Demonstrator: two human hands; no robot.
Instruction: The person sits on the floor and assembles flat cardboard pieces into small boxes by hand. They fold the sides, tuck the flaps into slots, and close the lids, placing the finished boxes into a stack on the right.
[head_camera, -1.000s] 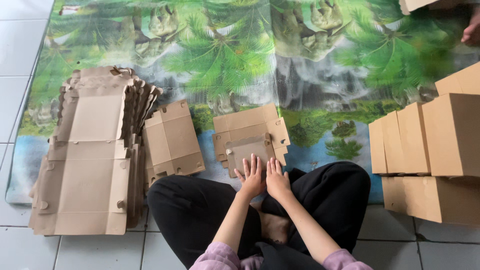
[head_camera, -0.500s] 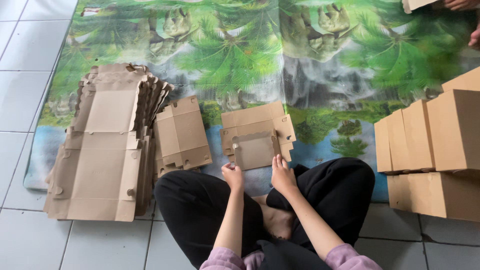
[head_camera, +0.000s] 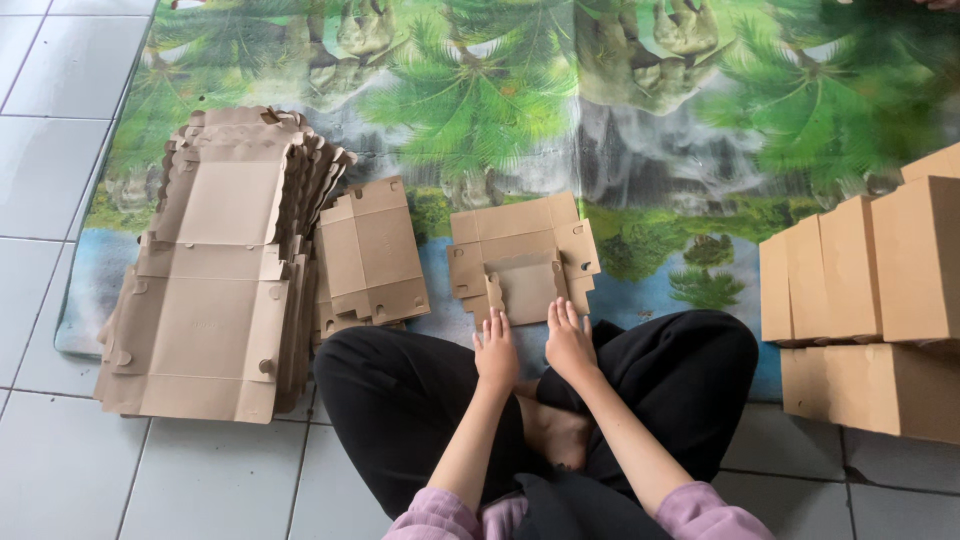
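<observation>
A partly folded brown cardboard box blank (head_camera: 520, 250) lies on the printed mat in front of my crossed legs. My left hand (head_camera: 495, 350) and my right hand (head_camera: 568, 340) rest side by side at its near edge, fingers stretched out and pointing at the folded-up flap. The fingertips reach the flap's lower edge; neither hand grips anything. Both forearms come up from purple sleeves over my black trousers.
A tall stack of flat box blanks (head_camera: 215, 270) lies to the left, partly on the white floor tiles. A smaller folded blank (head_camera: 370, 255) lies between it and the middle one. Assembled cardboard boxes (head_camera: 870, 300) stand stacked on the right. The jungle-print mat (head_camera: 520, 110) stretches ahead.
My hands were pressed together a second ago, then moved apart to the flap's two sides. Now they lie flat, slightly back from it. The view has shifted a little to the left.
</observation>
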